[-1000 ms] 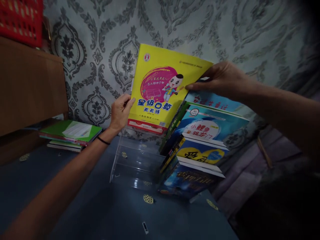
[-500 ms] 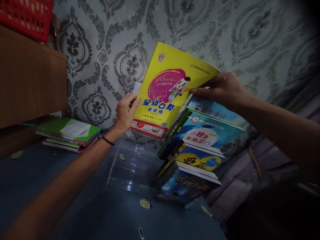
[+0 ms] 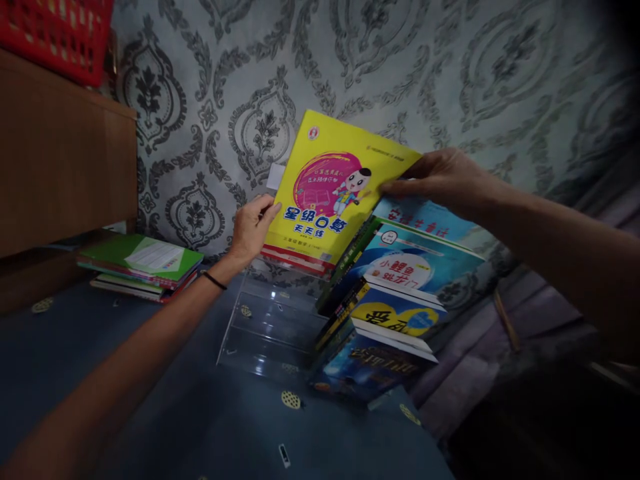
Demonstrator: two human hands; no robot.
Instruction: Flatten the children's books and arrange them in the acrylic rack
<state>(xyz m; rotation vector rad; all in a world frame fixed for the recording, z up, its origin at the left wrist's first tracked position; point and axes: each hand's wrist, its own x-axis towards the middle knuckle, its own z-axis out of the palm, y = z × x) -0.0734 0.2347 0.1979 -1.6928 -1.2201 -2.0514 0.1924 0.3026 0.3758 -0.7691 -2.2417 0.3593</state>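
Observation:
A yellow children's book (image 3: pixel 330 187) with a pink circle and a cartoon child on its cover stands at the top tier of a clear acrylic stepped rack (image 3: pixel 270 327). My left hand (image 3: pixel 251 227) grips its lower left edge. My right hand (image 3: pixel 440 180) pinches its right edge, just above a light blue book (image 3: pixel 425 220). Below that, more books fill the rack's right side: a blue and white one (image 3: pixel 410 263), a yellow and blue one (image 3: pixel 395 317) and a dark blue one (image 3: pixel 370 363). The rack's left side holds no books below the yellow one.
A stack of thin books with a green cover (image 3: pixel 145 263) on top lies at the left on the dark blue table (image 3: pixel 150 413). A brown wooden cabinet (image 3: pixel 60 160) carries a red crate (image 3: pixel 55 33). Patterned wallpaper (image 3: pixel 450 73) stands behind the rack.
The yellow book has come down lower and tilted back toward the rack's top tier. Both hands kept their hold on its edges and moved down with it.

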